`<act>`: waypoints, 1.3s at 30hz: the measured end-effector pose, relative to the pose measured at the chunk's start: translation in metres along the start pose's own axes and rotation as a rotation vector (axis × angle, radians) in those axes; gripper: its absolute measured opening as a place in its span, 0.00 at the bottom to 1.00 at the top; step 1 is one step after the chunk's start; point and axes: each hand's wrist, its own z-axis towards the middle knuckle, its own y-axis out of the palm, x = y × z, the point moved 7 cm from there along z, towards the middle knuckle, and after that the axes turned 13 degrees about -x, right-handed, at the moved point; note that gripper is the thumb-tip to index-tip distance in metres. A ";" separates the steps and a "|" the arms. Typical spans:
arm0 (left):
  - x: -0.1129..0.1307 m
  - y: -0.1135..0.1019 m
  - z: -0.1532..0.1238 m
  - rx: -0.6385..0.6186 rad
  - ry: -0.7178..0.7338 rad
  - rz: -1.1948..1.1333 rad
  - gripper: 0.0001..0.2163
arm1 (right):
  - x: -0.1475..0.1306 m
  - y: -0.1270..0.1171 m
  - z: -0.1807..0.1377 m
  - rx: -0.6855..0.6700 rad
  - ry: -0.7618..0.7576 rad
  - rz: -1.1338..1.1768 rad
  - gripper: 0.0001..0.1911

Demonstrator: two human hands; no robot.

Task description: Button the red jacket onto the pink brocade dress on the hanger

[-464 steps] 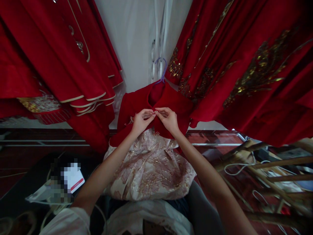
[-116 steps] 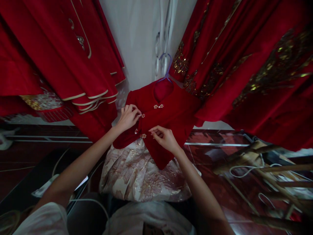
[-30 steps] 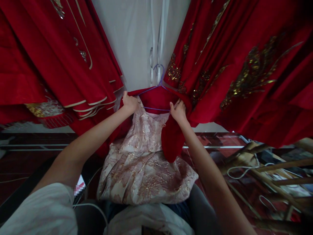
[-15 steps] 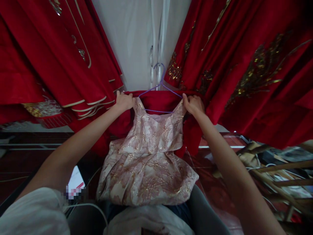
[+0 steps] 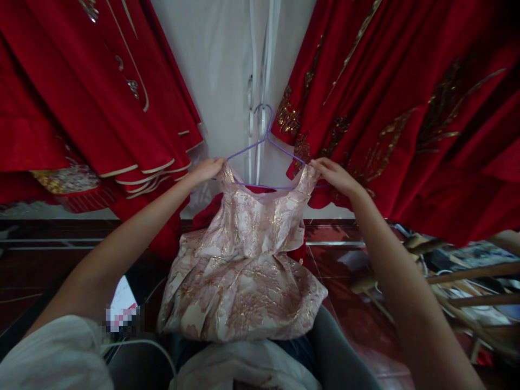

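Observation:
A pale pink dress [image 5: 244, 292] with a gold floral pattern lies over my lap, its bodice held up in front of me. A purple wire hanger [image 5: 248, 148] sits inside its neckline, hook pointing up. My left hand [image 5: 210, 168] is closed on the left shoulder strap. The right shoulder strap is pinched by my right hand [image 5: 333, 174], close to the hanger's end. Behind the bodice, a red cloth [image 5: 208, 214] shows at the sides; most of it is hidden by the dress.
Red garments [image 5: 134, 103] with pale trim hang at the left, and red embroidered garments [image 5: 410, 124] hang at the right. Between them stands a white surface [image 5: 203, 59]. A phone [image 5: 123, 300] lies by my left arm. Wooden bars [image 5: 475, 271] with items beneath are at lower right.
The red cloth that stretched between my hands behind the hanger has dropped lower behind the dress. My hands are now at the straps, the right one slightly farther right.

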 end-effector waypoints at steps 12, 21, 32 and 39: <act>-0.049 -0.002 -0.032 0.192 0.051 -0.134 0.24 | 0.074 -0.015 -0.032 0.502 0.143 0.040 0.17; 0.027 0.051 -0.067 -0.064 0.365 0.107 0.21 | 0.051 0.061 -0.047 0.195 0.113 -0.095 0.10; 0.117 0.117 -0.043 -0.134 0.512 0.288 0.17 | -0.038 0.045 -0.043 0.427 -0.210 -0.248 0.11; 0.118 0.110 -0.084 -0.087 0.594 0.286 0.18 | 0.044 0.006 -0.071 0.690 -0.072 -0.159 0.15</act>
